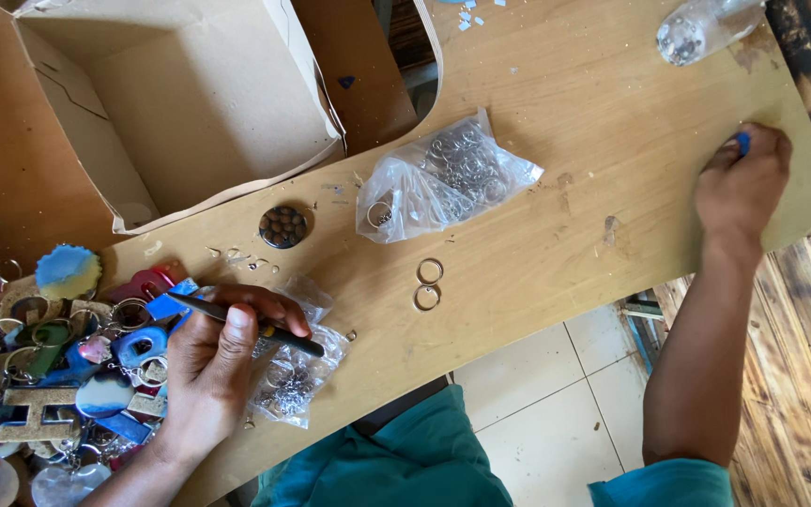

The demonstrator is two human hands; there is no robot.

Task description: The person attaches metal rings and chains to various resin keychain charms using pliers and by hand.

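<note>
The scene was bright with soft, even daylight — shadows under the left hand (213,361) and the cardboard box (190,103) were weak. The plastic bag (443,178) and the bottle (701,28) showed small glare. The focus was sharp; the counter (556,244) edges bent slightly from the wide lens.

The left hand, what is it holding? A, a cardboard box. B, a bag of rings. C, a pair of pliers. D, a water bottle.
C: the left hand grips slim pliers with dark handles, above a small plastic bag; the bottle, box and ring bag lie apart from it.
</note>
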